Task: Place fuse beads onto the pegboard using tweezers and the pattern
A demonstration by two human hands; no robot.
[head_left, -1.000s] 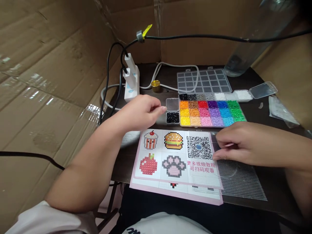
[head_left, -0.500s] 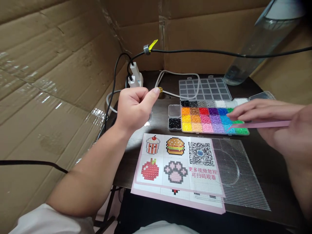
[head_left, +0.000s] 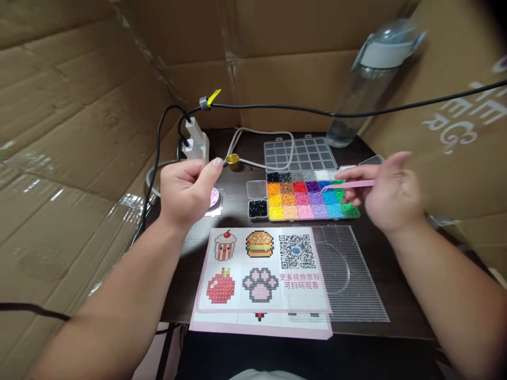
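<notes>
My left hand (head_left: 186,192) is raised above the table's left side, its fingers curled into a loose fist with nothing visible in them. My right hand (head_left: 386,195) hovers palm-up over the right end of the bead box (head_left: 312,199) and holds pink tweezers (head_left: 348,184), their tips pointing left over the blue and green beads. Below lies a pattern sheet (head_left: 259,274) showing a cupcake, burger, apple and paw. A clear pegboard (head_left: 348,274) lies beside and partly under it.
A small pink beaded piece (head_left: 214,199) lies under my left hand. There is a small box of black beads (head_left: 257,208), the bead box's clear lid (head_left: 299,154), a gold cap (head_left: 232,160), a power strip (head_left: 195,141) with cables, and a water bottle (head_left: 368,79). Cardboard walls surround the table.
My right hand left the pegboard and rose with the pink tweezers over the bead box. My left hand lifted from the table and curled shut. The view tilted up.
</notes>
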